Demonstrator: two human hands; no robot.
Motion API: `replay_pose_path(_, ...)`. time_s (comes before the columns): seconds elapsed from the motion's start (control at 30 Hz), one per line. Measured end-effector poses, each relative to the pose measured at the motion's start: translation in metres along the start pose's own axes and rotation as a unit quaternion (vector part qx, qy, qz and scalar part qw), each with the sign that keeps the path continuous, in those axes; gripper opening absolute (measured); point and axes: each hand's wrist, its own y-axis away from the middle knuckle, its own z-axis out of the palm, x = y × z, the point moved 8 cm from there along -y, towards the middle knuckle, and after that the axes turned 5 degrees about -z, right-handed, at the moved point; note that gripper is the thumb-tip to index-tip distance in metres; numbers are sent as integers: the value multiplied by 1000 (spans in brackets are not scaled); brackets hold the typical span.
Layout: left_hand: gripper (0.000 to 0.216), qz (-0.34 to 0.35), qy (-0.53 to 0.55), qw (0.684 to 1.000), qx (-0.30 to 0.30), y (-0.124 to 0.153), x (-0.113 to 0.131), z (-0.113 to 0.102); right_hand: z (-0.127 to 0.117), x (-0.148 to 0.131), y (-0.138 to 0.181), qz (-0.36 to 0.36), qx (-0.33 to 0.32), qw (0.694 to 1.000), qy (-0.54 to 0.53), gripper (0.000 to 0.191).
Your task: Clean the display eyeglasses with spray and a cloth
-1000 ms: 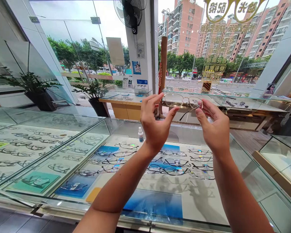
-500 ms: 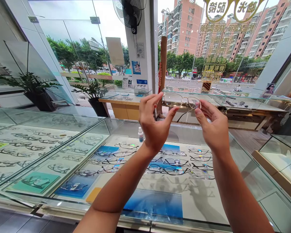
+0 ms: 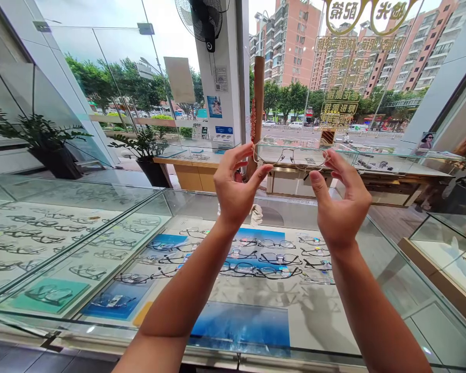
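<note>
A pair of thin metal-framed eyeglasses (image 3: 270,154) is held up at chest height in front of me, above the glass showcase. My left hand (image 3: 235,186) has its fingertips at the left end of the frame, with the thumb stretched out below the lens. At the right end, the fingers of my right hand (image 3: 341,202) touch the frame near the hinge. The right thumb stands a little below it. The lenses are clear, and the counter beyond shows through them. One temple tip shows under the right lens.
Below my arms, the glass showcase (image 3: 202,207) holds rows of eyeglasses (image 3: 279,258) and blue display cards (image 3: 248,326). A whitish crumpled thing (image 3: 256,214) is by my left wrist. Farther off are a second display counter (image 3: 388,163), potted plants (image 3: 143,150) and a wall fan (image 3: 202,23).
The eyeglasses have turned, and both lenses now look wider and more level. My right thumb has moved off the rim, and my hands are farther apart. The view has shifted slightly.
</note>
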Motion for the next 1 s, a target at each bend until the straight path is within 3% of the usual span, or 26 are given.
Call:
replay_pose_path(0.33, 46, -38, 20, 999, -13, 1, -11, 5, -3, -9, -2, -30, 3, 999, 13, 40)
replay_pose_path(0.8, 45, -51, 1, 999, -11, 1, -8, 3, -2, -4, -3, -7, -3, 1000, -7, 36)
replay_pose_path(1.0, 47, -61, 33, 998, -9, 0, -9, 3, 4, 8, 0, 26, -4, 995, -91, 38)
